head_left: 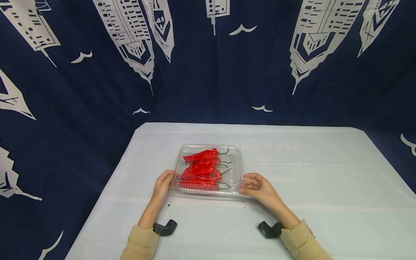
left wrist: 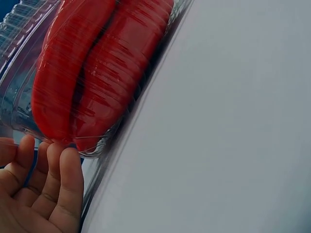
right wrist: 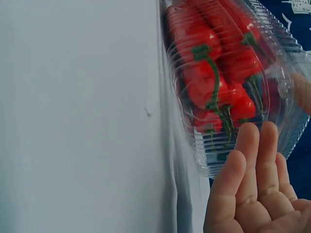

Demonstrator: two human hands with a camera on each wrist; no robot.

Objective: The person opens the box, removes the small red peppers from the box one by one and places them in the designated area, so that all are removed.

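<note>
A clear plastic box [head_left: 236, 164] with a ribbed lid edge lies on the white table. Several red peppers [head_left: 201, 169] with green stems are inside it. At the box's left end, my left hand [head_left: 165, 183] grips the edge; the left wrist view shows its fingertips [left wrist: 71, 162] against the end wall beside two red peppers [left wrist: 107, 73]. Over at the right end, my right hand [head_left: 258, 187] touches the box near its front corner with its fingers extended. Those fingertips [right wrist: 249, 136] overlap the clear end wall in the right wrist view, near the pepper stems [right wrist: 214, 77].
The white-covered table [head_left: 325, 180] stretches around the box, widest on the right. Small dark specks [head_left: 168, 205] lie in front of it. A navy curtain [head_left: 208, 79] with white building prints hangs behind. Dark wrist bands [head_left: 165, 228] are on both wrists.
</note>
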